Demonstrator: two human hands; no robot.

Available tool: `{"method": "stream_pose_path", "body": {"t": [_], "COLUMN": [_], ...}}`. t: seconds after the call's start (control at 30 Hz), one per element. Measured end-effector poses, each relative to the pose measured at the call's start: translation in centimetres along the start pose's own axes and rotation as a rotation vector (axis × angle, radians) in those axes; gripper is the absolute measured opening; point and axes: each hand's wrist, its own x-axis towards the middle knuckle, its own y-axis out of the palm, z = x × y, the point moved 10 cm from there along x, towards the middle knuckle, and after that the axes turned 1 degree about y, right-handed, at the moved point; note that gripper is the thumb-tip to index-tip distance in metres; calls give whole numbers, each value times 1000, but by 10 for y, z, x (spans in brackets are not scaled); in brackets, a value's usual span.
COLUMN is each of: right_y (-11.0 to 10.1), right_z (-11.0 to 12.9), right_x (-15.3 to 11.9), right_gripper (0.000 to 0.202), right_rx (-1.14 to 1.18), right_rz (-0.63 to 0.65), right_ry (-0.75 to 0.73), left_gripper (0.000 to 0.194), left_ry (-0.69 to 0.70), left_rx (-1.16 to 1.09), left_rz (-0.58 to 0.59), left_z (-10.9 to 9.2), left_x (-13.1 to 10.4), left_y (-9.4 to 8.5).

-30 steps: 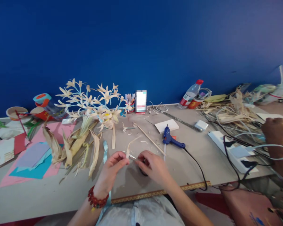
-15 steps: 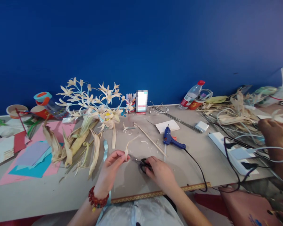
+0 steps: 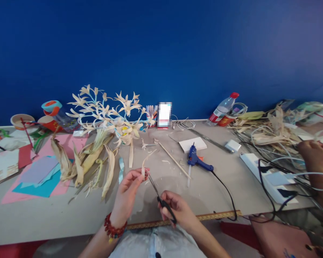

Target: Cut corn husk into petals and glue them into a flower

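My left hand [image 3: 130,186], with a red bead bracelet at its wrist, pinches a thin pale husk strip [image 3: 144,163] that curves up from the fingertips. My right hand [image 3: 176,208] is closed around the black handles of the scissors [image 3: 165,208]. Their blades point up and left, with the tips close to my left fingers. Beyond my hands lie small husk scraps and a thin wooden stick [image 3: 174,161]. A blue glue gun [image 3: 197,159] rests to the right of the stick.
Pale husk flowers [image 3: 107,114] stand at the back left, behind dried husks [image 3: 110,172] and coloured paper [image 3: 34,193]. A bottle [image 3: 222,109], a power strip [image 3: 261,175] and cables are on the right. Another person's hand [image 3: 313,154] is at the far right.
My right hand has moved down toward the table's front edge and turned, so the scissors now point more steeply upward. My left hand still pinches the strip. The view has shifted slightly.
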Motion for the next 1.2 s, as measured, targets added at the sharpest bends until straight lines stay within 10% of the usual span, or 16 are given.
{"method": "stream_pose_path", "body": {"t": [1.2], "right_y": [9], "right_z": [11], "right_x": [15], "right_gripper": [52], "right_rx": [-1], "right_rz": [-6], "right_ry": [-80], "left_gripper": [17], "left_ry": [-1], "left_rx": [22], "left_rz": [-8], "left_z": [3], "left_x": [-10], "left_y": [7]}}
